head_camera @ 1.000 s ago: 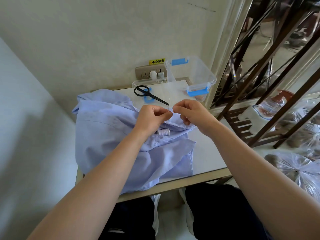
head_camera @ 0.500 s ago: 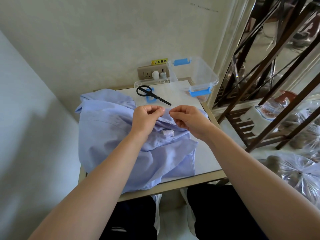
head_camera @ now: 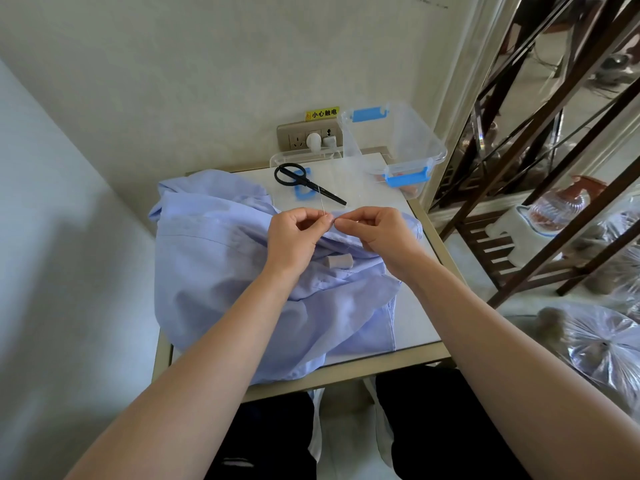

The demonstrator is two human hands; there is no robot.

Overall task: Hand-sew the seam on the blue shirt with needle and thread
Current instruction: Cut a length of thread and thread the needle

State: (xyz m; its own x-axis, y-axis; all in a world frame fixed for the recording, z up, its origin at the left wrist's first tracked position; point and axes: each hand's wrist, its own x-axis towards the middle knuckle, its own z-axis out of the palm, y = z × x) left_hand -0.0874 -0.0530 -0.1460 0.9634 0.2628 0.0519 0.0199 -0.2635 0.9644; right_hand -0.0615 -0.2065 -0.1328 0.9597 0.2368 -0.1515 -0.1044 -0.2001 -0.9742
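A light blue shirt (head_camera: 221, 271) lies bunched across the small white table (head_camera: 412, 317). My left hand (head_camera: 294, 237) pinches a thin needle (head_camera: 322, 206) that points up and away above the shirt's far edge. My right hand (head_camera: 377, 233) is just to its right, fingertips pinched together close to the needle; the thread between them is too fine to see. A pale spool of thread (head_camera: 338, 261) rests on the shirt below both hands.
Black scissors (head_camera: 304, 181) lie on a clear lid with a blue clip (head_camera: 301, 194) behind the hands. A clear box with blue latches (head_camera: 398, 147) stands at the table's back right. A wall socket (head_camera: 308, 136), dark metal shelving (head_camera: 540, 174) and plastic bags (head_camera: 602, 344) flank the table.
Both hands stay together over the shirt's far edge, shifting slightly left. The needle now sticks up from my left hand's fingertips.
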